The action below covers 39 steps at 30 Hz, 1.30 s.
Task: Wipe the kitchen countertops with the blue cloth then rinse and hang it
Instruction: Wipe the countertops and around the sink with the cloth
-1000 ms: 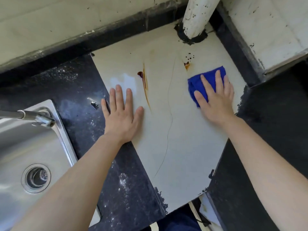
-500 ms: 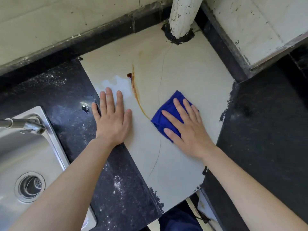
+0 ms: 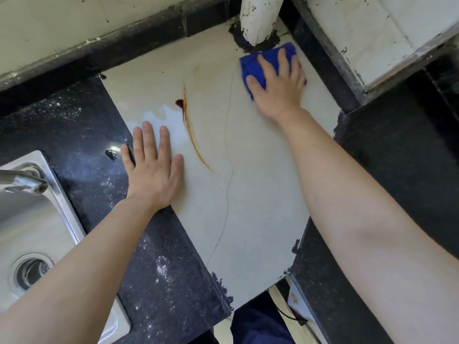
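Observation:
The folded blue cloth (image 3: 250,68) lies on the white corner panel of the countertop (image 3: 260,194), close to the base of the white pipe (image 3: 260,16). My right hand (image 3: 278,88) presses flat on the cloth with straight fingers and covers most of it. My left hand (image 3: 154,167) rests flat and spread on the panel's left edge, where white meets black stone. A brown streak with a dark drop (image 3: 188,120) runs down the panel between my hands. A thin crack crosses the panel.
Black speckled countertop (image 3: 74,125) lies to the left, with a steel sink (image 3: 32,232), its drain (image 3: 31,270) and a tap (image 3: 22,181). More black counter (image 3: 402,155) lies on the right. A tiled wall and black upstand close the back.
My right hand has slid the cloth from the middle of the panel up and right to the pipe's base. My left hand has stayed in place.

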Available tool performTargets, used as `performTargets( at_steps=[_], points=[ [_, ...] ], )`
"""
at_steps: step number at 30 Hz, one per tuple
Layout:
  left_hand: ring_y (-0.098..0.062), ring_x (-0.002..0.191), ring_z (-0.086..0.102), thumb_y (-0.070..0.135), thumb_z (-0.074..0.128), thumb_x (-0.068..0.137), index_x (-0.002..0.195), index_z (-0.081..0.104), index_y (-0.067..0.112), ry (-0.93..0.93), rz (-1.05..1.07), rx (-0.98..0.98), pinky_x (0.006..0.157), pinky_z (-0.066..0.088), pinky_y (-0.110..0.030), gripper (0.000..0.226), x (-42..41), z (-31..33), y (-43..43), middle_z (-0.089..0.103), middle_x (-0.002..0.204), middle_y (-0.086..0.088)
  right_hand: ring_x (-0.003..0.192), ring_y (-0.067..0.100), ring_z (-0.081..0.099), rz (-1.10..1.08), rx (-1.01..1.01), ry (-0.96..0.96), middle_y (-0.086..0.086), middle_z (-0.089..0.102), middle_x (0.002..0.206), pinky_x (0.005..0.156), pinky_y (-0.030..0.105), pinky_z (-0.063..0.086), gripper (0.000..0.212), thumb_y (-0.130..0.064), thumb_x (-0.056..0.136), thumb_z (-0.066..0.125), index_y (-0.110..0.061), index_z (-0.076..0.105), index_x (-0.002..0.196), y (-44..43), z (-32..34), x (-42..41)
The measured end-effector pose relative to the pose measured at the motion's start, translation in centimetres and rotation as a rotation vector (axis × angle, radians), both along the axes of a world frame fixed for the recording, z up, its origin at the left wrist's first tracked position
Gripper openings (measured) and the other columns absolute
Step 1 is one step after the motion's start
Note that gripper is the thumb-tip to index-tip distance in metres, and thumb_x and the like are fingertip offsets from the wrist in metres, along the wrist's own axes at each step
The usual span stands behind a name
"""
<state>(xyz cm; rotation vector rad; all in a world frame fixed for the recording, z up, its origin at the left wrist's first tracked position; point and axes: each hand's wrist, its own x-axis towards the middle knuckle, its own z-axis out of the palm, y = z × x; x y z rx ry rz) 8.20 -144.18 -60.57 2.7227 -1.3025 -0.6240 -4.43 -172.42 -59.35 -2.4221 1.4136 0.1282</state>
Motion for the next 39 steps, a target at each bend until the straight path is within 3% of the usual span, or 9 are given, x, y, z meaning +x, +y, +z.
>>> performTargets(
  at_steps=[5, 9, 12, 19, 23, 27, 30, 34, 39],
  points=[
    [-0.023, 0.151, -0.025, 0.053, 0.010, 0.101, 0.159, -0.010, 0.024, -0.002, -0.008, 0.006, 0.119, -0.017, -0.050, 0.067, 0.2, 0.1, 0.1, -0.023, 0.165, -0.007, 0.156, 0.033, -0.003, 0.408, 0.001, -0.092, 0.008, 0.006, 0.170, 0.125, 0.052, 0.000, 0.061, -0.060, 0.102, 0.035, -0.035, 0.031, 0.157, 11.6, -0.6, -7.2],
    [-0.024, 0.152, -0.022, 0.047, 0.018, 0.104, 0.160, -0.007, 0.023, 0.010, 0.006, -0.018, 0.120, -0.016, -0.052, 0.065, 0.0, 0.2, -0.1, -0.020, 0.166, -0.008, 0.156, 0.031, -0.005, 0.439, 0.034, -0.013, 0.007, 0.004, 0.170, 0.125, 0.055, 0.007, 0.059, -0.058, 0.104, 0.034, -0.035, 0.028, 0.158, 19.6, -0.1, -18.2],
    [-0.026, 0.152, -0.020, 0.044, 0.020, 0.105, 0.160, -0.006, 0.022, 0.011, 0.001, -0.025, 0.120, -0.014, -0.053, 0.065, 0.0, 0.3, -0.2, -0.018, 0.166, -0.010, 0.156, 0.030, -0.006, 0.435, 0.067, 0.057, 0.005, 0.000, 0.170, 0.124, 0.057, 0.014, 0.062, -0.064, 0.102, 0.030, -0.038, 0.023, 0.158, 20.0, 0.8, -22.1],
    [-0.024, 0.151, -0.023, 0.046, 0.017, 0.105, 0.159, -0.009, 0.023, 0.014, -0.006, -0.010, 0.120, -0.015, -0.053, 0.065, 0.1, 0.1, -0.3, -0.022, 0.165, -0.008, 0.154, 0.032, -0.015, 0.052, 0.047, 0.034, 0.005, -0.013, 0.169, 0.124, 0.048, -0.008, 0.065, -0.068, 0.100, 0.022, -0.043, 0.011, 0.159, 8.5, 0.1, -9.2],
    [-0.024, 0.152, -0.021, 0.043, 0.018, 0.105, 0.160, -0.006, 0.023, 0.014, 0.003, -0.024, 0.120, -0.015, -0.052, 0.063, 0.3, 0.2, -0.2, -0.019, 0.166, -0.008, 0.154, 0.038, -0.011, 0.091, 0.020, 0.031, 0.010, -0.008, 0.170, 0.123, 0.054, -0.007, 0.063, -0.061, 0.102, 0.026, -0.039, 0.015, 0.160, 12.0, -0.3, -2.7],
    [-0.025, 0.153, -0.016, 0.038, 0.022, 0.106, 0.160, -0.001, 0.023, 0.030, 0.008, -0.069, 0.121, -0.012, -0.054, 0.061, 0.3, 0.3, -0.2, -0.015, 0.167, -0.009, 0.155, 0.040, 0.004, 0.477, -0.026, -0.073, 0.012, 0.010, 0.169, 0.124, 0.054, 0.003, 0.060, -0.056, 0.101, 0.038, -0.035, 0.032, 0.157, 22.8, -0.4, -8.1],
    [-0.026, 0.153, -0.016, 0.035, 0.023, 0.105, 0.160, 0.001, 0.022, 0.050, 0.019, -0.079, 0.121, -0.012, -0.054, 0.061, 0.3, 0.5, -0.2, -0.014, 0.167, -0.010, 0.156, 0.035, 0.000, 0.612, 0.053, -0.007, 0.009, 0.006, 0.170, 0.124, 0.056, 0.007, 0.058, -0.056, 0.102, 0.038, -0.037, 0.031, 0.157, 27.4, -0.1, -16.8],
    [-0.025, 0.153, -0.017, 0.036, 0.020, 0.105, 0.160, -0.001, 0.021, 0.048, 0.011, -0.072, 0.120, -0.013, -0.054, 0.061, 0.3, 0.5, -0.2, -0.015, 0.167, -0.010, 0.156, 0.033, 0.002, 0.678, 0.057, 0.074, 0.008, 0.009, 0.170, 0.124, 0.055, 0.010, 0.059, -0.063, 0.102, 0.032, -0.041, 0.027, 0.157, 25.9, 0.6, -23.7],
    [-0.025, 0.154, -0.013, 0.035, 0.021, 0.105, 0.160, 0.005, 0.021, 0.045, 0.022, -0.107, 0.121, -0.010, -0.054, 0.060, 0.0, 0.6, -0.1, -0.009, 0.168, -0.010, 0.155, 0.029, -0.014, 0.486, 0.052, 0.049, 0.005, -0.007, 0.170, 0.125, 0.049, -0.005, 0.064, -0.066, 0.101, 0.024, -0.041, 0.016, 0.159, 20.5, 0.3, -17.6]
  ],
)
